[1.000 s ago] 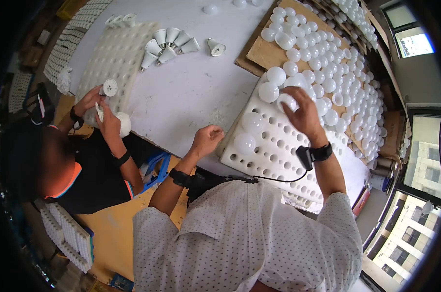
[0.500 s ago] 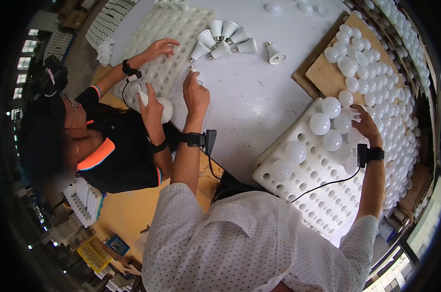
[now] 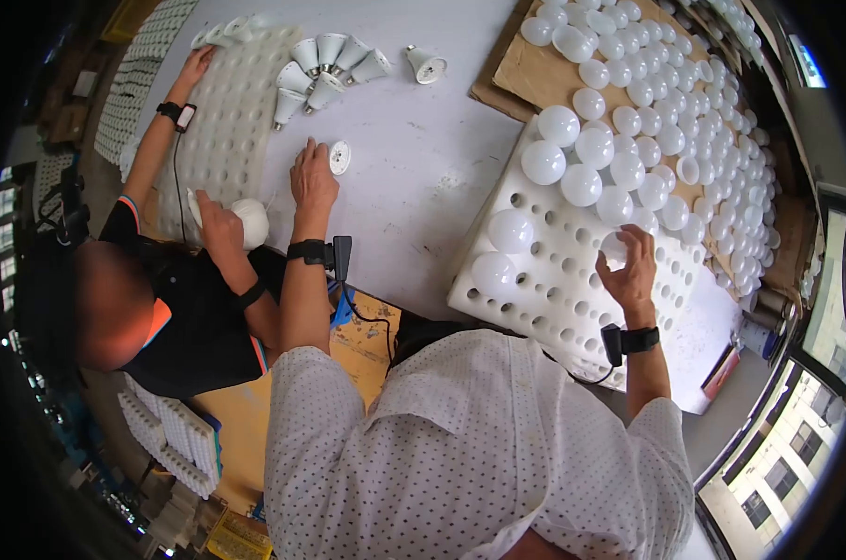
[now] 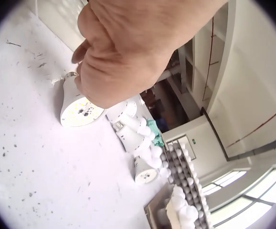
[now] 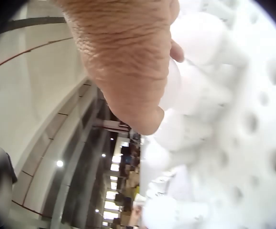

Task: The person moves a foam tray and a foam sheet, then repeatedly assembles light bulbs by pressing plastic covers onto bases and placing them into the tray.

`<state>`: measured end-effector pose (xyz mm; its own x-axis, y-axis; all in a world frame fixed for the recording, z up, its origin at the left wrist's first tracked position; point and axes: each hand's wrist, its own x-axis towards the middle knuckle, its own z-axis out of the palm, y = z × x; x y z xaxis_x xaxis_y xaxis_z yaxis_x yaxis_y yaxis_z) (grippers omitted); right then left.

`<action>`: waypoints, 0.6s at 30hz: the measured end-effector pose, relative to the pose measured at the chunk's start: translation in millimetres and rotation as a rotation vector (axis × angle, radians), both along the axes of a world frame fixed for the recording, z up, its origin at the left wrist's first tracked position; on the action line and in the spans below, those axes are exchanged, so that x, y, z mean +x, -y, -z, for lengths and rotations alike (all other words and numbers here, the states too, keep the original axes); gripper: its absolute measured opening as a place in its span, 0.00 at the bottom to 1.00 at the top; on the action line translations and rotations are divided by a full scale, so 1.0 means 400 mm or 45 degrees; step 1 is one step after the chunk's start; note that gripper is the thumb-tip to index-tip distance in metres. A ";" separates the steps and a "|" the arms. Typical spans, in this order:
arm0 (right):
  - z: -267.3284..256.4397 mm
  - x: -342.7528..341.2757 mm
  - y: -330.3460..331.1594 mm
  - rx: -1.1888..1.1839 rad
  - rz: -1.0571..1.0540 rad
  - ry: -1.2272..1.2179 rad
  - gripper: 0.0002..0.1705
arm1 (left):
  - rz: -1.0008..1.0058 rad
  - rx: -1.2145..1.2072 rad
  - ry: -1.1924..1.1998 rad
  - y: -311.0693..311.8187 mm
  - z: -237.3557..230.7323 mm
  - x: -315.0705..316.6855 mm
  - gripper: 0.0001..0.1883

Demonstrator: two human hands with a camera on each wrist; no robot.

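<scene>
Over the table at the left of the head view, my left hand point(image 3: 313, 182) pinches a white bulb base point(image 3: 340, 157) by its screw end. Its round face with the circuit board shows in the left wrist view, low at the tabletop. At the right, my right hand point(image 3: 634, 273) curls thumb and fingers round a white bulb cover point(image 3: 613, 246), above a white foam tray point(image 3: 554, 271) with rows of holes. More bulb covers point(image 3: 582, 185) stand together along the tray's back part. Two others point(image 3: 511, 231) sit at its left end.
Several bulb bases point(image 3: 331, 51) lie grouped at the back, one point(image 3: 426, 64) apart. Many small covers crowd a cardboard sheet point(image 3: 526, 75) at the right. Another person point(image 3: 176, 308) works at the left by a second foam tray point(image 3: 227, 121), holding a white round thing point(image 3: 250, 222).
My left hand has gone out leftward from near the table's front edge and has a bulb base. My right hand has come back from the piled covers, over the tray, with one cover.
</scene>
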<state>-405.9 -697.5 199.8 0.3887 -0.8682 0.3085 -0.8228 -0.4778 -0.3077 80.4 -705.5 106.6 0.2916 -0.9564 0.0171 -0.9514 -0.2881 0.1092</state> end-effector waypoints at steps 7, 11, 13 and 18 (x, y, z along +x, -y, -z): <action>0.096 -0.023 -0.187 0.219 0.075 -0.016 0.27 | 0.330 -0.083 -0.098 0.043 0.042 -0.015 0.19; 0.094 -0.031 -0.190 0.436 0.094 -0.043 0.32 | 0.099 0.263 -0.168 0.020 0.017 -0.049 0.23; 0.068 -0.024 -0.172 0.628 0.129 -0.106 0.40 | 0.016 0.224 -0.256 -0.008 -0.001 -0.072 0.24; 0.013 -0.053 -0.150 0.782 0.285 0.910 0.37 | -0.332 -0.105 -1.481 -0.109 -0.059 -0.123 0.26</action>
<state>-427.1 -637.4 194.4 0.0916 -0.9880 -0.1246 -0.3973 0.0785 -0.9143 31.3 -661.8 130.3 0.3582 -0.8744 -0.3272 -0.1836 -0.4096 0.8936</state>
